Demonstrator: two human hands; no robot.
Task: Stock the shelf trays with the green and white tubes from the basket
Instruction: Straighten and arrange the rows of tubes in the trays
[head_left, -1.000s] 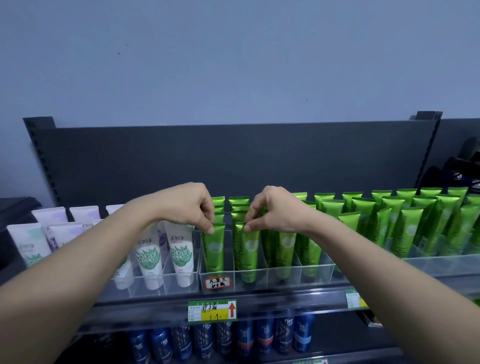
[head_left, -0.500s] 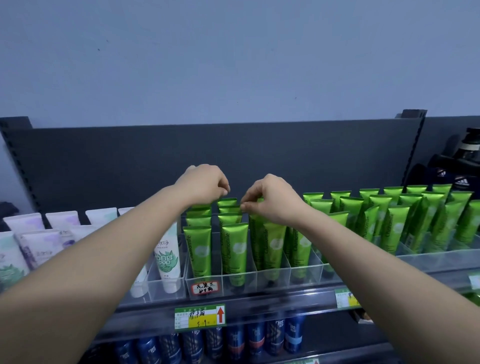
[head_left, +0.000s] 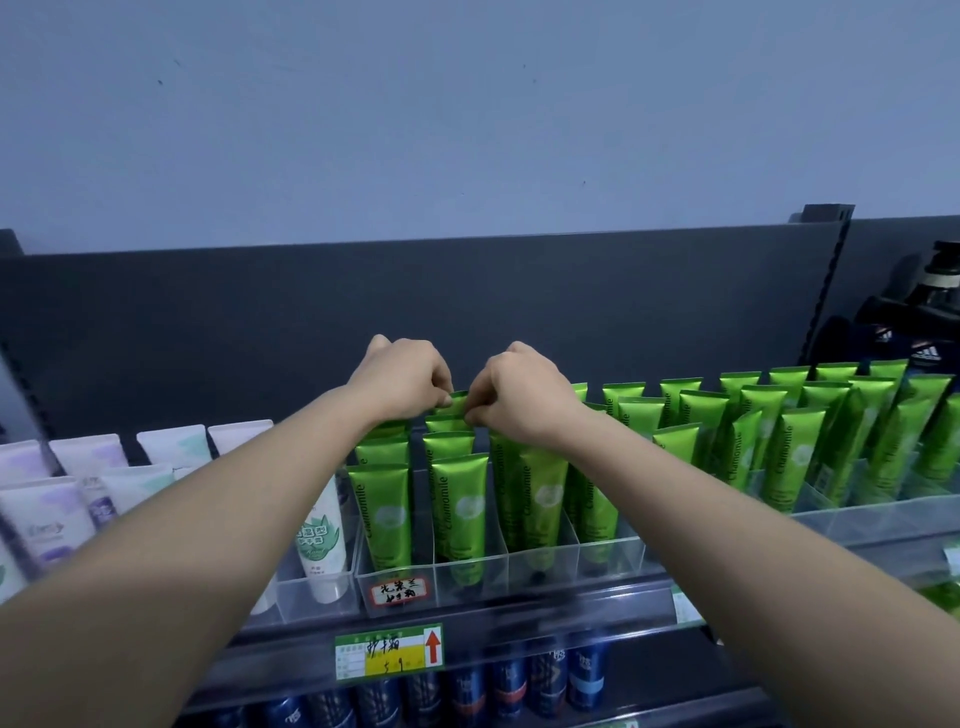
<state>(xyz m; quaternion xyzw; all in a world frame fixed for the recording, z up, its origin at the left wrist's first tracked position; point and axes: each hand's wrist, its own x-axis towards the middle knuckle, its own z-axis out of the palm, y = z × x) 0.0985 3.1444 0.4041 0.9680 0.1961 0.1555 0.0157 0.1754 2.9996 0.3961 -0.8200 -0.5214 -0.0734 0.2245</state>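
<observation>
Rows of upright green tubes (head_left: 460, 504) fill the clear divided tray (head_left: 540, 569) on the top shelf. My left hand (head_left: 402, 382) and my right hand (head_left: 517, 392) meet at the back of the second row. Both pinch the flat top edge of the rearmost green tube (head_left: 457, 402) there. White tubes (head_left: 322, 535) with green leaf prints stand in the tray to the left, partly hidden by my left forearm. The basket is out of view.
More green tubes (head_left: 789, 447) lean in a second clear tray on the right. Pale purple and white tubes (head_left: 47, 519) stand at far left. Blue cans (head_left: 509, 686) line the shelf below. A yellow price label (head_left: 389, 652) is on the shelf rail. Dark items (head_left: 924, 317) sit far right.
Both hands have moved from the front tubes to the back of the row and closed together on the rearmost green tube. The view has shifted right and downward slightly.
</observation>
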